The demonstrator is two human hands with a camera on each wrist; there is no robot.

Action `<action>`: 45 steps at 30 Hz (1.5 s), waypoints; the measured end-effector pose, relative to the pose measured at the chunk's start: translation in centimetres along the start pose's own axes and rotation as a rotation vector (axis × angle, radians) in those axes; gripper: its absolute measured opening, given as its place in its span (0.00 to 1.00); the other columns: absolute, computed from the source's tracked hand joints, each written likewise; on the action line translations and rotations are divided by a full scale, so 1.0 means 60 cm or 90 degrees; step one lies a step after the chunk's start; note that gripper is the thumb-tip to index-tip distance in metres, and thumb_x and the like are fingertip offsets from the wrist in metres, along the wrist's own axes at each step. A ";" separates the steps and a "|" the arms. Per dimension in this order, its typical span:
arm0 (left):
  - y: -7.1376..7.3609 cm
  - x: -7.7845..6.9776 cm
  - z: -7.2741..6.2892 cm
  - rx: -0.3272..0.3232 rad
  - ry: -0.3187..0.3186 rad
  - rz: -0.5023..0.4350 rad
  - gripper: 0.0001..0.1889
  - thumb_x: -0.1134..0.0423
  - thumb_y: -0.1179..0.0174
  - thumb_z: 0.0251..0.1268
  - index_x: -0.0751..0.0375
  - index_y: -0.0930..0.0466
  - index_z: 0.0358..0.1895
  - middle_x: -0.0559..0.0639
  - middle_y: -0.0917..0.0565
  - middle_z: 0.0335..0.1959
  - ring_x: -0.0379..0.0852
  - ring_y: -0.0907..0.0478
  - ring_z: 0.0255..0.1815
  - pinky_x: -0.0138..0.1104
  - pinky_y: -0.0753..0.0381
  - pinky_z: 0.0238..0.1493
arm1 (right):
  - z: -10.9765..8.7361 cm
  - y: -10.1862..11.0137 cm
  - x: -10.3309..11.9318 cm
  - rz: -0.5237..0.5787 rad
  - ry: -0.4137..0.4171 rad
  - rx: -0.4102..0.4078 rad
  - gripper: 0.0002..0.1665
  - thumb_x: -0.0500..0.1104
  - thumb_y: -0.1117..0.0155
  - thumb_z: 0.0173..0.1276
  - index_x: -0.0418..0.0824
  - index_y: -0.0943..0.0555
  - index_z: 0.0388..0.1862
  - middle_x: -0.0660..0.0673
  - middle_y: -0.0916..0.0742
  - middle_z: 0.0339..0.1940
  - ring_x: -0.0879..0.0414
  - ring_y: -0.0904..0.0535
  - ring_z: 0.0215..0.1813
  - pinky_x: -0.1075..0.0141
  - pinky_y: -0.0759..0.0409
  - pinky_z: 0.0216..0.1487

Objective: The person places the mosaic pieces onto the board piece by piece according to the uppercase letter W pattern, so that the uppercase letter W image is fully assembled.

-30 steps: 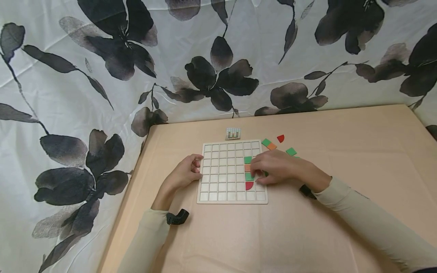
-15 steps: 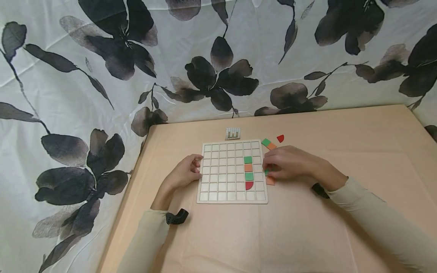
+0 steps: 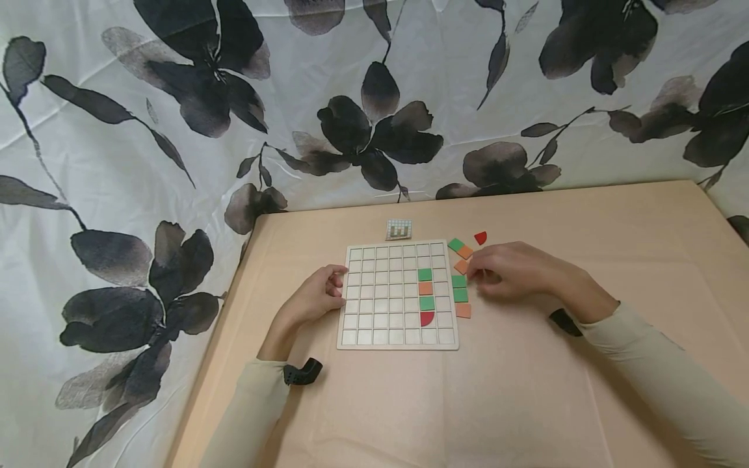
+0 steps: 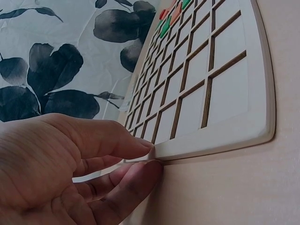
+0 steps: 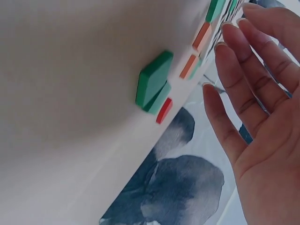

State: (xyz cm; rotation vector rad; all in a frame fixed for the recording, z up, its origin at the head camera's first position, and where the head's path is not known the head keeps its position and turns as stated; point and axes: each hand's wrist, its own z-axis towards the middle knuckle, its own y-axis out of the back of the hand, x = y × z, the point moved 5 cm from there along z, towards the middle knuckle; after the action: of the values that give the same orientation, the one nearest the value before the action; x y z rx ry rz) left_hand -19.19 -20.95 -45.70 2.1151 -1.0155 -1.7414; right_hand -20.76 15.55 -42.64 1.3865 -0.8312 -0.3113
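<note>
A white grid board (image 3: 398, 347) lies on the table. My left hand (image 3: 313, 296) holds its left edge, thumb and fingertips meeting at the rim (image 4: 206, 147) in the left wrist view. One column of the board bears a green tile (image 3: 424, 274), an orange tile (image 3: 425, 288), another green tile (image 3: 426, 303) and a red rounded tile (image 3: 427, 318). Right of the board, my right hand (image 3: 517, 270) hovers with bent, spread fingers and nothing in them. Its fingertips are close to a loose orange tile (image 3: 461, 267) and a loose green tile (image 3: 459, 281).
More loose tiles line the board's right side, among them an orange one (image 3: 463, 311). A red piece (image 3: 480, 238) lies farther back. Two green tiles (image 5: 154, 79) show in the right wrist view. A small patterned card (image 3: 399, 229) sits behind the board, before a floral cloth (image 3: 374, 143).
My right hand has drawn away from the board to the right and slightly back, uncovering the tile column and several loose tiles. The left hand has stayed at the board's edge.
</note>
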 end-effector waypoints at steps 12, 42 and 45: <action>0.000 0.002 -0.001 -0.003 0.009 0.008 0.35 0.80 0.34 0.58 0.66 0.34 0.70 0.57 0.29 0.47 0.47 0.28 0.41 0.31 0.25 0.38 | -0.027 0.011 -0.035 -0.027 -0.033 -0.013 0.12 0.42 0.28 0.59 0.51 0.14 0.42 0.55 0.16 0.44 0.58 0.22 0.46 0.57 0.21 0.48; 0.000 0.004 0.001 -0.005 0.012 0.008 0.35 0.80 0.34 0.58 0.66 0.34 0.70 0.56 0.29 0.46 0.47 0.28 0.41 0.32 0.25 0.37 | -0.058 0.007 -0.078 -0.037 -0.047 -0.004 0.16 0.40 0.24 0.57 0.49 0.13 0.46 0.55 0.18 0.42 0.59 0.23 0.43 0.59 0.20 0.42; 0.000 0.004 0.002 -0.005 0.018 0.004 0.35 0.80 0.34 0.59 0.65 0.34 0.71 0.56 0.29 0.46 0.47 0.28 0.41 0.32 0.25 0.38 | -0.056 0.007 -0.079 -0.038 -0.048 -0.007 0.16 0.40 0.23 0.57 0.48 0.13 0.45 0.55 0.18 0.41 0.59 0.23 0.43 0.59 0.19 0.43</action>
State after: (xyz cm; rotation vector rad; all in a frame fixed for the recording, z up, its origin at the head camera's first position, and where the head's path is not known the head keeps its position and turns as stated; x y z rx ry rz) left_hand -19.31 -21.08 -45.93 2.1230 -1.0054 -1.7058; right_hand -21.86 21.19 -43.69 1.3979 -0.8507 -0.4160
